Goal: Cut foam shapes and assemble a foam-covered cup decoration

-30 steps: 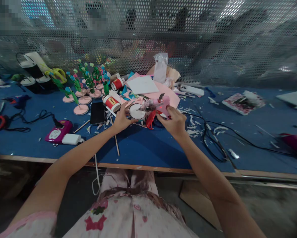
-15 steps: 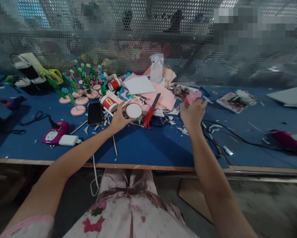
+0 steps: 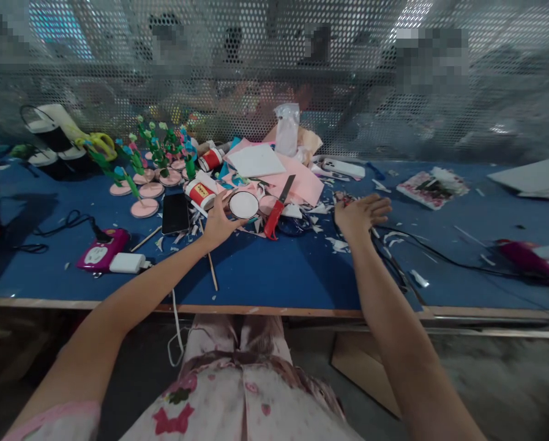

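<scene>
My left hand (image 3: 220, 222) grips a round piece with a white face and a dark rim (image 3: 243, 205), tilted toward me; its sides are mostly hidden. To its right lies a saw-like knife with a red handle (image 3: 274, 219), blade pointing away. My right hand (image 3: 362, 215) is open over the table, fingers stretched to the right and nothing seen in them. Beneath its thumb side, small dark and reddish bits (image 3: 344, 197) show in part. Just beyond it rests a white phone (image 3: 343, 168).
Green pipe-cleaner flowers on pink discs (image 3: 144, 207) stand left of a black phone (image 3: 175, 213). Pink sheets (image 3: 304, 184), red-labelled cups (image 3: 201, 193) and scraps fill the middle. Purple power strips (image 3: 103, 250) with cables lie on both sides. A perforated metal screen (image 3: 265, 92) rises behind.
My right hand has let go of the pink glue gun and opened, moving slightly nearer; the gun is out of sight. The white phone now shows. My left hand keeps its hold.
</scene>
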`<state>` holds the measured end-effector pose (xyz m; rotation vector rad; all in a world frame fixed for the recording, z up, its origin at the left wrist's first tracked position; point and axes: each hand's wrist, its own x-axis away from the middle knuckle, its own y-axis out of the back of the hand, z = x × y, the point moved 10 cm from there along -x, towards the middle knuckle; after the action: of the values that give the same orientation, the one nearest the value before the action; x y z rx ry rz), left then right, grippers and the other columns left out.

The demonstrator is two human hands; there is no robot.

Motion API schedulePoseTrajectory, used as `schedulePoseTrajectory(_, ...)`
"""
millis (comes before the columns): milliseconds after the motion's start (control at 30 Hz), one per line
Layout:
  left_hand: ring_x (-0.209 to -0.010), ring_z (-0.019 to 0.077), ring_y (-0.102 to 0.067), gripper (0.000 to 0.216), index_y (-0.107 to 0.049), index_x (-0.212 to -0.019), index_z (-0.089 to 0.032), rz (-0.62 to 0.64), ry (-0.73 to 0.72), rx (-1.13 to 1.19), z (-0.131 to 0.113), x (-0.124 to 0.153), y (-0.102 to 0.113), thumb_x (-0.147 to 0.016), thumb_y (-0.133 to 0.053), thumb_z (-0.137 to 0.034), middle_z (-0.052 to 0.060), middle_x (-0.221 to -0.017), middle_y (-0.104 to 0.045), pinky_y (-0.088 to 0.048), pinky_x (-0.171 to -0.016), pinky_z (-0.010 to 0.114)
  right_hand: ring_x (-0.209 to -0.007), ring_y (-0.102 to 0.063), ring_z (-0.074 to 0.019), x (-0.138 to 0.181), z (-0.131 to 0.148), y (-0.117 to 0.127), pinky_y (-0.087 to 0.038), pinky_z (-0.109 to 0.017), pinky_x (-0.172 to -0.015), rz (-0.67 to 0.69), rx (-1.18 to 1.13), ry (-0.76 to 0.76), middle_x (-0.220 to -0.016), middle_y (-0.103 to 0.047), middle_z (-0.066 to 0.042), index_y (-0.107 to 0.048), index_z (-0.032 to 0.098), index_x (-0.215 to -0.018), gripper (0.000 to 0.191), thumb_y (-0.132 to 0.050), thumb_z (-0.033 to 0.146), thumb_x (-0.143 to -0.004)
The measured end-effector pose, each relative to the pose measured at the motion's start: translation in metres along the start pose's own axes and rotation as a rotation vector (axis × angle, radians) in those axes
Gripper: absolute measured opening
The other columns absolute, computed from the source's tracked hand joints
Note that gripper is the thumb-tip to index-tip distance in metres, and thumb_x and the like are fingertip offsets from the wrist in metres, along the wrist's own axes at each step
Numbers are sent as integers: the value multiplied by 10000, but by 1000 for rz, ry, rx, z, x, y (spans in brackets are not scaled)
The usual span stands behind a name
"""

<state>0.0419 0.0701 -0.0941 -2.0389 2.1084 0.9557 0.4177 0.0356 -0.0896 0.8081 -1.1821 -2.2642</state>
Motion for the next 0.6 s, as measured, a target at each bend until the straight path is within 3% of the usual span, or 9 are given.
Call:
schedulePoseTrajectory(33,-1189,330,-530,898,-340,-1290,-151,-14,7,-16,0,0,2,-568,-804,-415,204,-1276,-532,-505,-942,475,-1328,-234,-435,9,17,7,-205,-644,-1023,-41,-45,93,-1401,-240,-371,-276,-80,-1332,733,-490,346,-775)
schedulePoseTrajectory(100,-1188,329,-530,887,-349,-1283,-150,-31,8,-28,0,0,3,-565,-808,-397,199,-1260,-545,-492,-954,485,-1308,-291,-378,36,68,12,-233,-592,-1036,-38,-147,453,-1371,-353,-289,-389,15,-1290,617,-457,403,-815)
schedulePoseTrajectory(200,-1184,315,-533,876,-347,-1282,-160,-35,8,-12,2,0,2,-566,-809,-362,192,-1274,-539,-492,-948,483,-1238,-398,-286,104,134,0,-288,-484,-1035,170,-223,1089,-1304,-504,-154,-502,160,-1232,434,-376,389,-886)
schedulePoseTrajectory(267,-1197,312,-522,869,-347,-1281,-159,-46,15,-19,4,0,2,-567,-808,-341,196,-1299,-519,-486,-953,479,-1149,-456,-270,136,150,-10,-319,-453,-997,292,-171,1315,-1175,-598,-116,-590,184,-1119,356,-360,350,-904)
schedulePoseTrajectory(367,-1222,313,-499,866,-349,-1276,-154,-48,7,-36,5,0,2,-564,-810,-329,198,-1299,-518,-469,-974,472,-1053,-481,-269,145,154,-15,-338,-446,-938,315,-70,1391,-1038,-637,-115,-647,174,-953,329,-348,305,-909)
schedulePoseTrajectory(467,-1223,310,-502,868,-341,-1277,-156,-23,-11,-23,2,-1,-1,-570,-805,-349,188,-1270,-542,-470,-974,455,-990,-484,-280,126,150,-12,-363,-432,-880,240,-6,1287,-938,-616,-131,-632,159,-877,306,-361,300,-893)
schedulePoseTrajectory(600,-1247,319,-480,867,-339,-1268,-149,-25,-10,-34,0,-1,-1,-570,-799,-382,198,-1279,-533,-443,-999,466,-1016,-468,-316,108,148,-12,-381,-442,-863,216,25,1185,-1062,-565,-158,-572,137,-1097,403,-457,424,-839)
